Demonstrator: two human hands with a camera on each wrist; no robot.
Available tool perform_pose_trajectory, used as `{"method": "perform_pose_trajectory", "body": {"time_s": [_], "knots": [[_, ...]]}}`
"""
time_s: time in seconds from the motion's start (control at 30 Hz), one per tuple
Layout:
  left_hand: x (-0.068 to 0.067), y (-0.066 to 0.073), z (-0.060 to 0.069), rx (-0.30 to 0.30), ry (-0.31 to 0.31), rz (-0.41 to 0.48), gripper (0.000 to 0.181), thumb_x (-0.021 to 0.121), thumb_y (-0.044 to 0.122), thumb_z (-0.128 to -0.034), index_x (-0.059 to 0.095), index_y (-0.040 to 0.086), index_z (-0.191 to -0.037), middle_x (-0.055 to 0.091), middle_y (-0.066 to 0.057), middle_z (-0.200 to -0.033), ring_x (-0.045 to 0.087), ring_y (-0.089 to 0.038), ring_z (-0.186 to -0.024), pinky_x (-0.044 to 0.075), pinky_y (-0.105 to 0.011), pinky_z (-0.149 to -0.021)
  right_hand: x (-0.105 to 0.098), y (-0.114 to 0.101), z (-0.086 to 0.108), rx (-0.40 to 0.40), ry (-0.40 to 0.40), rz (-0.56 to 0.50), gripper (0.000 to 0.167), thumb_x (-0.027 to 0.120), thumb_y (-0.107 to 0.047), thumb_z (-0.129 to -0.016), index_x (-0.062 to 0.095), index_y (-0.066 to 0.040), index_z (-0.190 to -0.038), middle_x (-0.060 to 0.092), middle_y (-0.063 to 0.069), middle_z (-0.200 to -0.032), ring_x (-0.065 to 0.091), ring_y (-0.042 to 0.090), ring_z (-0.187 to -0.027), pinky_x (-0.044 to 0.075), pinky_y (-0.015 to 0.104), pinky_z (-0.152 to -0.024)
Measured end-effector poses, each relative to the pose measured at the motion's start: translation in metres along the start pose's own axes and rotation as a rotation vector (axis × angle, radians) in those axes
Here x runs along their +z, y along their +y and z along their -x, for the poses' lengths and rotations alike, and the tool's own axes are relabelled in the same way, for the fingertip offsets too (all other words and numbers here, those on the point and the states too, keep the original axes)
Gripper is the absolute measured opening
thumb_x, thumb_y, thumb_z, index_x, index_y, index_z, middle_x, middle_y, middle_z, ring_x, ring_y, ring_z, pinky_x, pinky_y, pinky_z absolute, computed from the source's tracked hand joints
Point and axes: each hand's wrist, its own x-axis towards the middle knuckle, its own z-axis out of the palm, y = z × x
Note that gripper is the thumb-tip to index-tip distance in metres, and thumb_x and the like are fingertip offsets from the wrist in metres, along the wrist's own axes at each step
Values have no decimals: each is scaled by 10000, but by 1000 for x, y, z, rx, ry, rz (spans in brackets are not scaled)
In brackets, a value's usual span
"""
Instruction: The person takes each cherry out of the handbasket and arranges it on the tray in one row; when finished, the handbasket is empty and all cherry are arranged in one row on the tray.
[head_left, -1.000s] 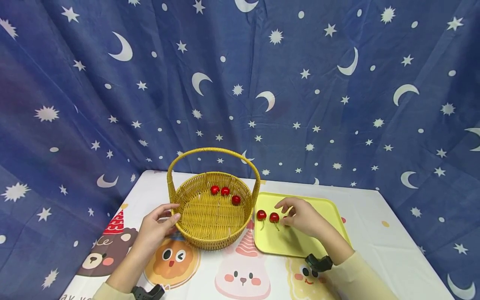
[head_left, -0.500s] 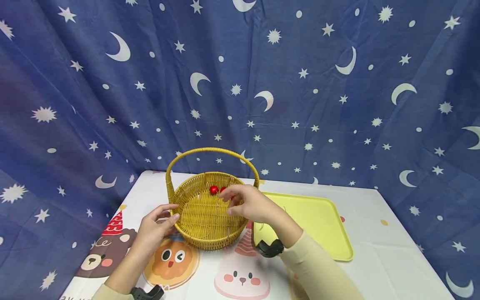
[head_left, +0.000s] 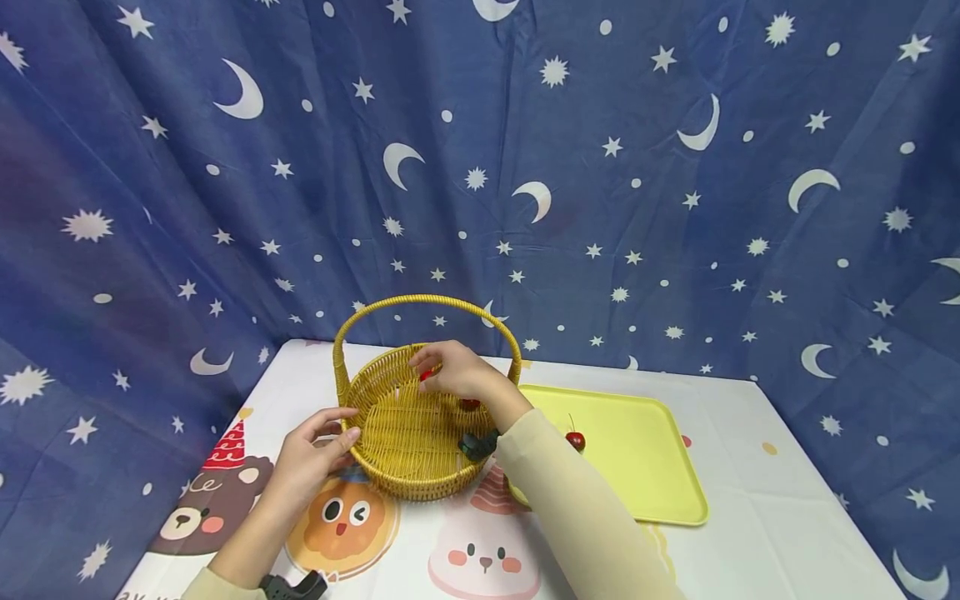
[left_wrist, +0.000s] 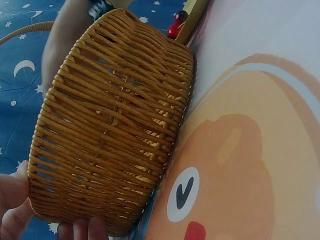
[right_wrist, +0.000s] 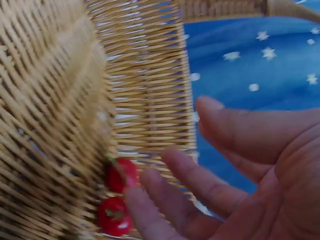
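A yellow wicker basket with a tall arched handle stands on the table. My left hand holds its left rim; in the left wrist view, fingers touch the outer wall. Inside the basket, toward the back right, is my right hand, its fingers loosely spread and nothing visible between them. Just beyond its fingertips lie a red cherry and another cherry, against the wicker wall. One more cherry shows below the right wrist.
On the right lies a yellow tray bearing a stemmed cherry; my right sleeve hides its left part. In the left wrist view, red cherries show by the tray's edge. A blue starry curtain hangs behind.
My right hand has gone from the cherries on the tray, leftward over the basket's right rim, to the basket's back. The left hand has stayed at the left rim.
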Motion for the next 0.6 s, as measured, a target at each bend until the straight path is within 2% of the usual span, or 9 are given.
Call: {"method": "perform_pose_trajectory", "body": {"time_s": [0.1,0.2,0.43,0.6], "knots": [[1,0,1,-2,-5,-2,459,723,168,-1049,604,55,-1478,545,-109,-1225,688,-115,-934,670,-284,-817,8,10,-8,40,13,38,412,803,-123,-975,712,-138,-1377,699,133,-1418,626,347,-1363,571,515,-1085],[2,0,1,-1,-7,0,468,728,172,-1046,602,56,-1482,554,-126,-1251,700,-114,-938,669,-279,-822,16,17,-13,58,43,84,399,808,-121,-971,726,-146,-1361,698,129,-1405,661,302,-1292,590,477,-1033],[1,0,1,-3,0,-20,462,726,177,-1048,605,69,-1481,542,-121,-1257,688,-111,-944,666,-274,-821,26,18,-27,23,86,353,373,758,-61,-966,765,-173,-1321,744,16,-1343,682,172,-1105,571,306,-895],[0,-1,1,8,-2,-20,459,725,182,-1049,607,62,-1476,545,-122,-1245,690,-112,-941,667,-277,-823,31,23,-31,18,98,442,297,726,-5,-938,823,-165,-1168,788,-10,-1219,681,144,-1064,568,269,-867]]}}
